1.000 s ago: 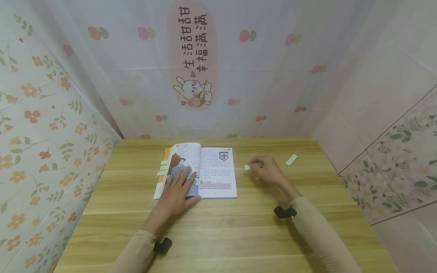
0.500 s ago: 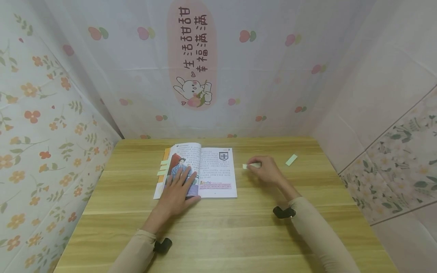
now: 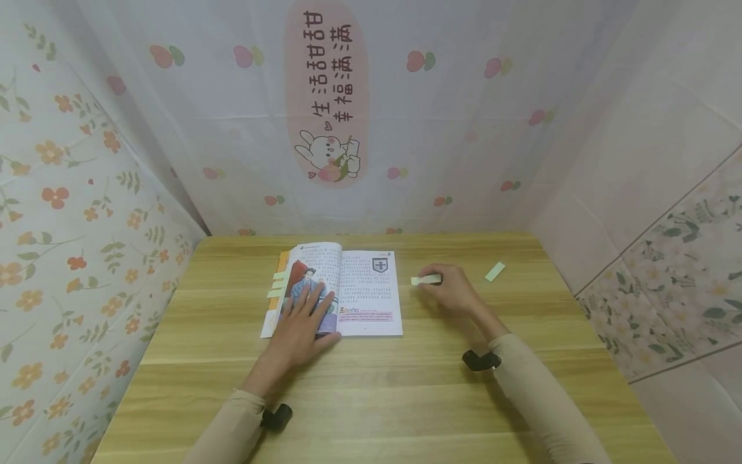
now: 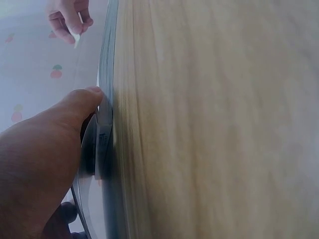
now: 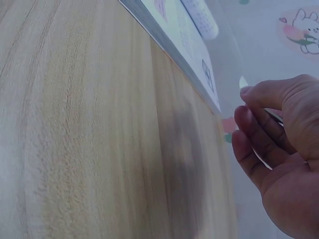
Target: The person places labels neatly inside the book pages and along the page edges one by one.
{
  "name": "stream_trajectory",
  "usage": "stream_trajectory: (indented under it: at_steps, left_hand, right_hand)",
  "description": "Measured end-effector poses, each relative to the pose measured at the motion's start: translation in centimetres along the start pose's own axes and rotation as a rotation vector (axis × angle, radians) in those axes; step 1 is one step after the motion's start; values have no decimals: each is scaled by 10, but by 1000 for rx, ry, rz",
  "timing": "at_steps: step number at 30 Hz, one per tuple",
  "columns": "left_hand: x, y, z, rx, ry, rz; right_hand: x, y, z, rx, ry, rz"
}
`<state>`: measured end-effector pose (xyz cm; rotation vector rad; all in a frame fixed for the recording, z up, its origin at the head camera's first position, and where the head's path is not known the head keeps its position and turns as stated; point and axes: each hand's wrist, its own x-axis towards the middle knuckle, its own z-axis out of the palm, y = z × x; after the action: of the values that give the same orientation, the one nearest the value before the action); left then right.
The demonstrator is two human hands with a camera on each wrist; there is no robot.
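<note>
An open book (image 3: 371, 293) with an illustrated left page and a printed right page lies on the table. My left hand (image 3: 298, 330) rests on the left page with its fingers spread; in the left wrist view its thumb (image 4: 89, 97) lies along the book's near edge. To the right of the book, my right hand (image 3: 456, 289) pinches a pale green sticky tab (image 3: 429, 279) between thumb and fingers, held apart from the page. In the right wrist view only the tab's tip (image 5: 242, 82) shows past the thumb.
A pale green pad of sticky tabs or single strip (image 3: 495, 271) lies right of my right hand. Several pale tabs (image 3: 277, 285) stick out from the book's left edge, near an orange cover edge (image 3: 283, 261). The wooden table (image 3: 371, 399) meets a patterned curtain (image 3: 464, 129) behind.
My right hand has shifted slightly left, and more of the tab it pinches now shows. The left hand and the book have stayed still.
</note>
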<state>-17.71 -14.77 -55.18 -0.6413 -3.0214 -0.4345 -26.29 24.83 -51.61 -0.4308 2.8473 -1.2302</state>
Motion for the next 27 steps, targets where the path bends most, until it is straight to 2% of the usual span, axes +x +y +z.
stream_trajectory:
  at_steps: [9,27]
  left_hand:
    - [1,2,-2,-7,-13,-10]
    - [1,1,-1,-4,-14,-9]
  right_hand:
    - [1,-4,5,33,-21,-9]
    - [7,-3,26,39,-14,-119]
